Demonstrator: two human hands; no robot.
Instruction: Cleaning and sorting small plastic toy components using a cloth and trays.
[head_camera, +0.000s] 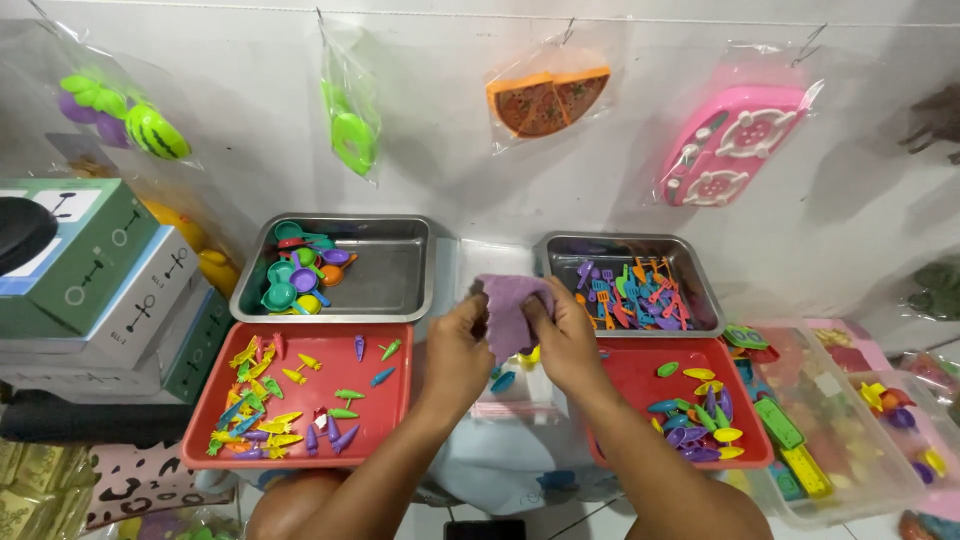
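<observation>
While both hands meet at the middle of the view, the left hand (455, 350) and the right hand (565, 340) each pinch a side of a small purple cloth (508, 312), fingers closed on its edges so that it hangs between them above a clear plastic bag (512, 398) lying between the trays. The cloth hangs with its long axis roughly upright, top edge toward the wall and its lower end drooping toward a few small yellow and blue toy pieces (515, 368) just beneath it. Judging by how things lie, the sorting looks well along: the left red tray (200, 440) carries many small carrot-like pieces, the right red tray (625, 385) holds oval spoon-like pieces, the left metal tray (400, 290) has toy pots gathered at one end, and the right metal tray (700, 300) is filled with tiny utensils. What seems left is the handful of pieces under the cloth.
</observation>
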